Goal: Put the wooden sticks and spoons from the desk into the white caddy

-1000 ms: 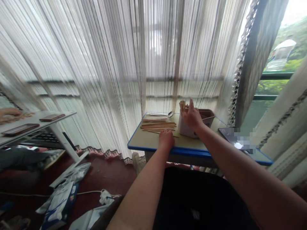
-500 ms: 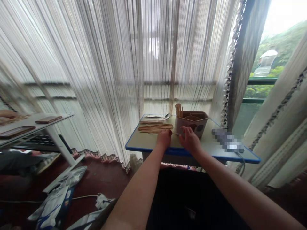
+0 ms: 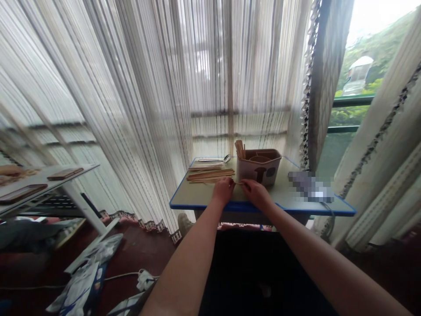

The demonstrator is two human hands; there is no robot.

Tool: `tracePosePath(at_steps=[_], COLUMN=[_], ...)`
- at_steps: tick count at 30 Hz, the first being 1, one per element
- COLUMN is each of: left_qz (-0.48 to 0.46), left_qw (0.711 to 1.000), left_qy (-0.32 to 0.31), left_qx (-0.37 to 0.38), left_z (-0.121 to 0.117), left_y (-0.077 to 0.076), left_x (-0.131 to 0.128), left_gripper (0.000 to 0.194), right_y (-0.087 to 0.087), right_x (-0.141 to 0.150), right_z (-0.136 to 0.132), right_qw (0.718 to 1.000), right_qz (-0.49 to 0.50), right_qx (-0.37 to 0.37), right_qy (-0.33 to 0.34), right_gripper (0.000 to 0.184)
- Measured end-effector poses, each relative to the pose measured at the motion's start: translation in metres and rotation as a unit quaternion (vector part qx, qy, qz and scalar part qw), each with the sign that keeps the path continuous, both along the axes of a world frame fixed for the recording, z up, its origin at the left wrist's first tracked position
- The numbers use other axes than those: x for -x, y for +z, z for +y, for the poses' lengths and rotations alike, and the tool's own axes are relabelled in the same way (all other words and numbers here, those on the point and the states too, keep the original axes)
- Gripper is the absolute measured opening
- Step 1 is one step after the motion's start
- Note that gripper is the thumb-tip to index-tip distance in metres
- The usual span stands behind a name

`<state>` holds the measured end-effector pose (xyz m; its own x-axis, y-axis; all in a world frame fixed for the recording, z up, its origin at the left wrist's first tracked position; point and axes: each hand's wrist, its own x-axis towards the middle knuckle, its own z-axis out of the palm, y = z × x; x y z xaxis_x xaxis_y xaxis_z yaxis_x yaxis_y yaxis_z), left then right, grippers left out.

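My left hand [image 3: 224,189] is closed at the front of the small table, with a thin wooden chopstick [image 3: 238,183] coming out of its fingers on the right. My right hand [image 3: 255,192] pinches the other end of that chopstick, just in front of the utensil holder [image 3: 271,172]. This brown-rimmed holder has compartments inside, and a bunch of wooden chopsticks [image 3: 240,148] stands upright in its left corner. Left of it, a row of loose chopsticks [image 3: 210,175] lies flat on the tabletop. Behind those lie pale chopsticks and metal utensils, among them a slotted spoon [image 3: 227,158].
The table [image 3: 189,197] has a blue edge and stands against sheer curtains [image 3: 144,109]. A blurred-out item [image 3: 311,186] with a cable lies at its right. Leftward, another person's hand [image 3: 11,170] rests at a white table [image 3: 70,181]. Bags and cords [image 3: 144,279] litter the floor.
My right hand has come down from the upright chopsticks in the holder to the tabletop beside my left hand, and now grips the chopstick's end. The view has shifted slightly.
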<state>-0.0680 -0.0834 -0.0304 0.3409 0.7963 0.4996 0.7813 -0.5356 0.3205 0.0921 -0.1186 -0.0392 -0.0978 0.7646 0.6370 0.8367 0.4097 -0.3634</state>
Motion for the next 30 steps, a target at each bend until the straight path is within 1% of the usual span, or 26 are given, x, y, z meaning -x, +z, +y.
tracePosePath(at_steps=[3,5,7,9,13,15,17,18,20,23,25,27,28,30], left_qz=[0.000,-0.009,-0.009,0.014,0.078,0.092,0.097,0.099,0.100,0.105,0.108,0.105,0.102,0.094], left_qw=[1.000,1.000,0.999,0.998,0.995,0.993,0.993,0.992,0.992,0.991,0.992,0.992,0.993,0.993], left_qy=[-0.004,0.004,0.031,0.058,0.056,0.056,0.063,0.067,0.073,0.067,0.055,0.048,0.049,0.054], left_qx=[0.002,-0.003,0.000,0.017,0.039,0.037,0.036,0.036,0.036,0.039,0.041,0.040,0.040,0.040], left_z=[-0.002,-0.001,0.001,0.004,0.009,0.010,0.010,0.010,0.009,0.009,0.008,0.008,0.008,0.008], left_y=[0.001,-0.001,-0.003,-0.005,-0.010,-0.010,-0.010,-0.009,-0.008,-0.005,-0.005,-0.005,-0.005,-0.006], left_x=[-0.001,-0.001,-0.001,-0.002,-0.003,-0.005,-0.005,-0.006,-0.006,-0.005,-0.004,-0.003,-0.003,-0.003], left_gripper=[0.020,0.023,0.027,0.030,0.034,0.032,0.029,0.030,0.031,0.031,0.031,0.031,0.031,0.031], right_y=[0.001,0.002,0.002,0.001,-0.001,-0.002,-0.003,-0.004,-0.005,-0.007,-0.007,-0.007,-0.006,-0.006], right_x=[0.000,0.000,-0.002,-0.005,-0.012,-0.017,-0.021,-0.023,-0.024,-0.021,-0.018,-0.015,-0.015,-0.017], right_z=[-0.003,-0.005,-0.006,-0.005,0.002,0.005,0.007,0.008,0.009,0.010,0.009,0.007,0.006,0.004], right_qw=[1.000,0.999,0.996,0.988,0.971,0.956,0.942,0.940,0.945,0.966,0.977,0.979,0.976,0.959], right_qz=[-0.010,0.001,0.040,0.087,0.165,0.217,0.258,0.269,0.268,0.223,0.185,0.176,0.189,0.241], right_qx=[0.017,0.006,-0.028,-0.060,-0.093,-0.110,-0.106,-0.096,-0.066,-0.021,-0.003,-0.011,-0.026,-0.062], right_qy=[-0.013,-0.033,-0.070,-0.111,-0.147,-0.166,-0.185,-0.188,-0.176,-0.131,-0.106,-0.098,-0.105,-0.137], right_gripper=[0.026,0.026,0.027,0.028,0.031,0.033,0.034,0.034,0.031,0.025,0.022,0.021,0.021,0.023])
